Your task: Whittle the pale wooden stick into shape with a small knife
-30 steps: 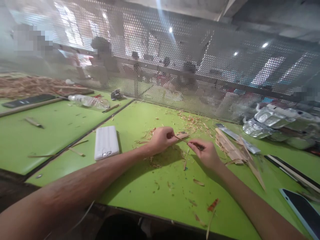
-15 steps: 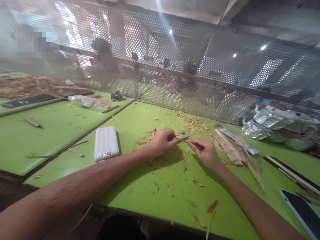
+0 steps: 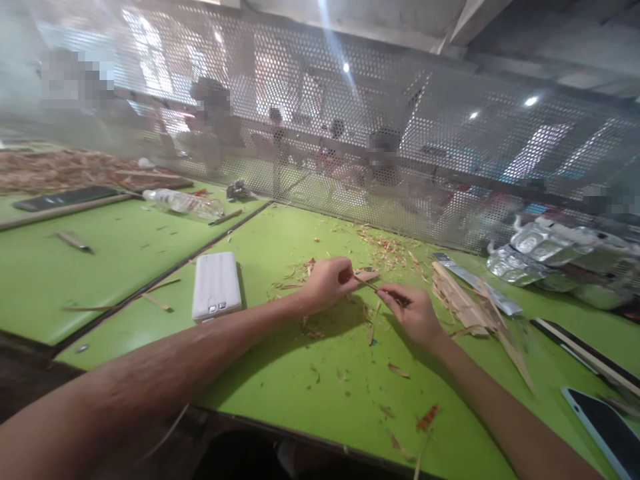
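A thin wooden stick (image 3: 366, 283) stretches between my two hands, a little above the green table (image 3: 280, 373). My left hand (image 3: 327, 283) is closed on its far left end, fingers curled in. On the other end, my right hand (image 3: 407, 307) pinches the stick between thumb and fingers; the palm side is partly hidden. A flat pale wood piece (image 3: 369, 274) shows just behind the stick. Wood shavings (image 3: 313, 327) lie scattered under and around both hands.
A white power bank (image 3: 217, 287) lies left of my forearm. To the right are split wood pieces (image 3: 460, 300), foil-like silver packs (image 3: 545, 247) and a phone (image 3: 607, 427). A plastic bottle (image 3: 183, 202) lies back left. A perforated screen (image 3: 310, 153) borders the table, with people beyond.
The view has shifted slightly, so the scene sits a little further right. Both hands keep nearly the same pose on the stick.
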{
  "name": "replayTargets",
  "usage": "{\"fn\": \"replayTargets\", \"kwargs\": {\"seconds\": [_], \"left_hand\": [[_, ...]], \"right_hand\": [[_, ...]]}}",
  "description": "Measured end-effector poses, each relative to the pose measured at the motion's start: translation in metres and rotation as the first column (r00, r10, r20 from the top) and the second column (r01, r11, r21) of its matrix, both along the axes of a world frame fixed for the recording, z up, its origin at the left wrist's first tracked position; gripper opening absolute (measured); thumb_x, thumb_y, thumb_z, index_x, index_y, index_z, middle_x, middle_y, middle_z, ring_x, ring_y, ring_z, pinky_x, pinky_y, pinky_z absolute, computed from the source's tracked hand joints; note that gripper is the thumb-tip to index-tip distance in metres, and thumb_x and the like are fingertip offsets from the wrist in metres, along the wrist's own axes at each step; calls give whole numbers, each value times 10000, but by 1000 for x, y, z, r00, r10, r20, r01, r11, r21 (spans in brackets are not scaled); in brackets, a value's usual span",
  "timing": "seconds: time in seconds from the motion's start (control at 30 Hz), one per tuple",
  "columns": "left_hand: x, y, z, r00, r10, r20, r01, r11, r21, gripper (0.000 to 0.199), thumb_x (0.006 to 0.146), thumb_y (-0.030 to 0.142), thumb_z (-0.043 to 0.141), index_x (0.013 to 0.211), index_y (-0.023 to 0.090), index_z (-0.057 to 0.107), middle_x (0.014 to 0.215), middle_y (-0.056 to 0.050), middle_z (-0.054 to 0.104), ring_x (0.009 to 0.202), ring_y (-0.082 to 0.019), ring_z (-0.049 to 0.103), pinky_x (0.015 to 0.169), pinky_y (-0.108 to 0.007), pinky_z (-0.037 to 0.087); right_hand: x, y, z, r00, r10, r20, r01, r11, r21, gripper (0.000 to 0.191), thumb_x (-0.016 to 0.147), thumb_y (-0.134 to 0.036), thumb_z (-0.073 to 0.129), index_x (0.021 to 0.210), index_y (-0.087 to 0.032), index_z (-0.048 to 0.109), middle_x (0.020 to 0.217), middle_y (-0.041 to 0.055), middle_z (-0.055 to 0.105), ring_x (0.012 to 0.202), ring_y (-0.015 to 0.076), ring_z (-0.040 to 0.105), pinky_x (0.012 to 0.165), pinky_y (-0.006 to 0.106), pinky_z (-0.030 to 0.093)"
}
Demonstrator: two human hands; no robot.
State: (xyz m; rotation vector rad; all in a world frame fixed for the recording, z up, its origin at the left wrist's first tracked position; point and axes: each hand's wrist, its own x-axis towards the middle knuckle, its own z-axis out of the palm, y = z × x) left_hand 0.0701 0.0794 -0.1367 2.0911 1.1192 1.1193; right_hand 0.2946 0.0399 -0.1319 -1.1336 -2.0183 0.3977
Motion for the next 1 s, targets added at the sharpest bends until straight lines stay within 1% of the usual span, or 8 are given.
{"fn": "replayTargets", "kwargs": {"seconds": [0.13,0.23,0.33,0.5,0.6,0.7,0.87,1.0], "left_hand": [[0,3,-3,1000,-9,1,9,1000,-11,217,891,243,661,702,160,595,654,-5,598,566,-109,461,538,-244,341],[2,3,-2,1000,7,19,-7,1000,-26,126,903,198,638,801,131,671,722,-28,652,608,-114,520,554,-236,386],[2,2,0,1000,0,27,1,999,-32,114,903,164,622,857,119,717,770,-45,690,632,-116,554,562,-231,410],[1,3,0,998,-45,51,47,998,-45,109,881,164,657,817,114,730,702,-33,688,574,-99,534,516,-214,393],[0,3,-1,994,-73,83,80,993,-87,110,875,184,681,818,116,746,706,-43,712,577,-102,565,528,-218,433],[-1,2,0,993,-82,90,95,985,-145,135,881,209,689,816,115,760,707,-55,733,561,-104,583,532,-227,456],[0,0,1,994,-75,76,87,981,-176,115,874,184,685,830,114,765,688,-50,731,555,-109,593,521,-225,439],[1,-1,4,999,-16,51,25,985,-169,67,826,137,724,761,119,722,667,-31,704,573,-104,580,541,-223,436]], "right_hand": [[0,0,1,1000,-3,23,2,999,43,262,942,-398,637,898,-199,802,796,80,764,663,220,665,607,354,534],[1,0,2,999,-10,32,8,999,49,255,939,-383,637,892,-191,798,765,77,751,623,208,636,581,341,507],[3,2,2,999,-25,34,23,999,37,263,937,-397,640,894,-194,801,737,74,736,589,201,604,548,335,478],[5,3,2,998,-25,50,24,999,22,311,952,-439,623,887,-198,808,739,82,731,621,210,617,539,329,468],[6,4,3,998,-30,56,27,998,49,355,960,-474,611,870,-191,806,740,83,737,607,198,613,541,324,473],[8,6,2,998,-18,57,15,999,45,411,970,-515,589,867,-182,806,737,83,742,570,180,598,513,309,470],[10,9,-1,997,-31,69,26,997,74,402,955,-515,620,892,-167,812,753,85,755,588,186,617,543,314,498],[7,5,-4,998,-28,64,25,999,47,334,958,-447,627,915,-172,812,774,82,765,612,198,645,556,321,521]]}}
